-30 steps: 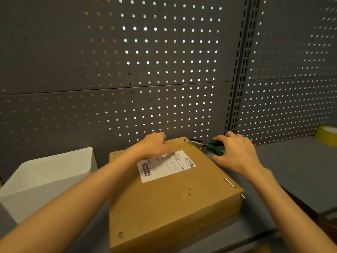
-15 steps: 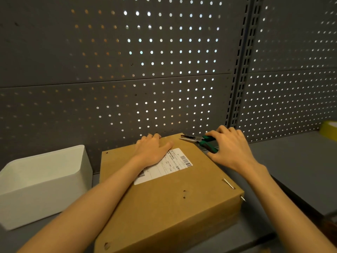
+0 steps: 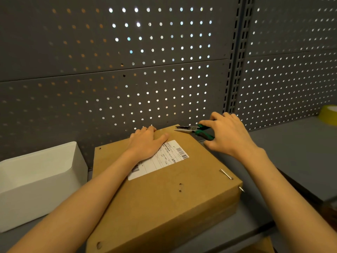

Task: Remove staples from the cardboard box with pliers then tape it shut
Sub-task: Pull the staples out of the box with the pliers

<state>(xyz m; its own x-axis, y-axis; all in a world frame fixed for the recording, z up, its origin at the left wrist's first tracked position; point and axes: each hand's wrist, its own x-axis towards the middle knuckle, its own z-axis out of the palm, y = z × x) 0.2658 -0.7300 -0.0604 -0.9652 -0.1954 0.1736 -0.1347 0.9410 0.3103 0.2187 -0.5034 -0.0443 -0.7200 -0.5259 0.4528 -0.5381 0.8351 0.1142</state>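
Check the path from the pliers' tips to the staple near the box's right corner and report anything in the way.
Nothing visible blocks it. The pliers, in the right hand, sit at the box's far corner; the staple lies exposed on bare cardboard. The left hand presses further left.

Pegboard wall (image 3: 127, 79) blocks behind the box (image 3: 164, 189); shelf (image 3: 300, 152) rightward lies open.

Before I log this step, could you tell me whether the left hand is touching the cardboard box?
Touching. The head view shows the left hand lying palm-down on top of the cardboard box, partly covering its shipping label, with no gap visible beneath it.
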